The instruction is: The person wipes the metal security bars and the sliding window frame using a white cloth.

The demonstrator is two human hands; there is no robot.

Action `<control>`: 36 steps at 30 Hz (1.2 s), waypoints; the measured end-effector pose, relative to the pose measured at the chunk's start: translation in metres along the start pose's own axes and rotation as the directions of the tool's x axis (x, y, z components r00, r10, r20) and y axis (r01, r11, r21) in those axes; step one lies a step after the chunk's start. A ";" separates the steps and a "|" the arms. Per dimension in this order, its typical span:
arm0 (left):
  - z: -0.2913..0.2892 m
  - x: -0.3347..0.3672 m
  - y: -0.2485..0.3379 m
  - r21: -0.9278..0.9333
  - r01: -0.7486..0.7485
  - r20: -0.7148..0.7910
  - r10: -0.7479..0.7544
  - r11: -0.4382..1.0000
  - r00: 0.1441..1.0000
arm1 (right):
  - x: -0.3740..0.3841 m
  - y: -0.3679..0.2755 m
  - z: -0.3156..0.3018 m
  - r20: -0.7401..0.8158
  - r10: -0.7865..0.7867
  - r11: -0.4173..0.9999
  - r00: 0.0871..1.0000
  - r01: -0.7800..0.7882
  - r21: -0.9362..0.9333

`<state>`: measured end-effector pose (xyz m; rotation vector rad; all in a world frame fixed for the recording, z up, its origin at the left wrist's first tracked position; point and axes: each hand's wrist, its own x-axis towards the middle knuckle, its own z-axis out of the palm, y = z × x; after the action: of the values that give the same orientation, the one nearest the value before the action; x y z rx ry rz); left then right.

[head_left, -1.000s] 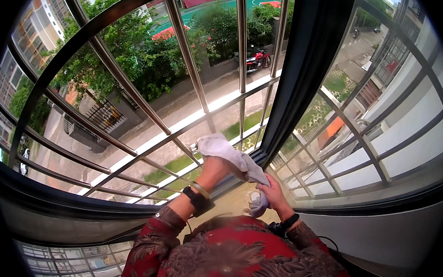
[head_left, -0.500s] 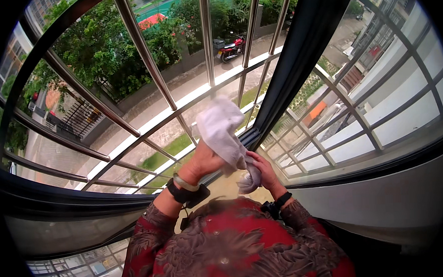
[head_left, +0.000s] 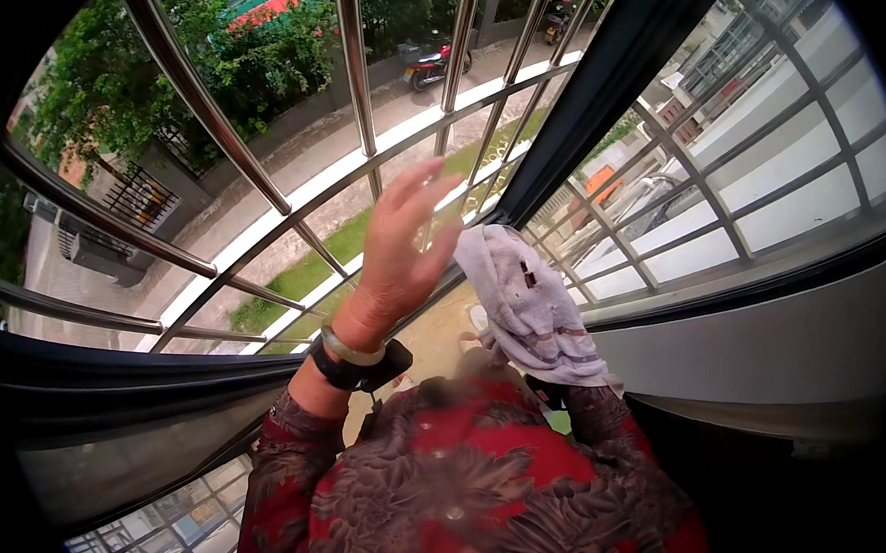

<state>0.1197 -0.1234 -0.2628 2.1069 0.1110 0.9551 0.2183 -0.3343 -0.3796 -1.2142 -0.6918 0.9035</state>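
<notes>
A whitish cloth (head_left: 529, 297) with brownish stripes and dark torn holes hangs over my right hand, covering it down to the wrist. The fingers beneath are hidden, but only this hand bears the cloth. My left hand (head_left: 401, 244) is raised left of the cloth with its fingers spread and nothing in them. It hovers before the metal window bars (head_left: 361, 91); whether it touches them is unclear. A pale bangle (head_left: 352, 349) and a black band with a small box (head_left: 368, 366) circle the left wrist.
A dark window frame (head_left: 609, 103) rises to the right, beside a glass pane (head_left: 719, 192) with a grid beyond it. A dark sill edge (head_left: 148, 387) runs along the left. Outside, a red motorcycle (head_left: 436, 67) stands on a path by a hedge (head_left: 242, 77).
My left hand has let go of the cloth, moved slightly up and opened. The cloth has shifted right and now covers my right hand. The view has tilted slightly downward.
</notes>
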 end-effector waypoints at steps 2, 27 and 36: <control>-0.022 0.010 -0.004 -0.070 -0.022 -0.266 0.003 0.997 0.964 | 0.006 -0.015 -0.003 -0.032 -0.047 0.999 0.998 0.047 0.006; -0.034 0.140 -0.045 -0.138 -0.144 -0.667 0.015 0.980 0.745 | 0.215 -0.149 -0.062 -0.156 -0.589 0.790 0.793 0.606 0.096; -0.033 0.136 -0.048 -0.145 -0.120 -0.672 -0.008 0.982 0.741 | 0.232 -0.153 -0.081 -0.123 -0.578 0.812 0.806 0.584 0.011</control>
<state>0.2055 -0.0194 -0.2027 1.5130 0.3150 1.6689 0.4321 -0.1852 -0.2532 -0.9138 -0.8792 0.3271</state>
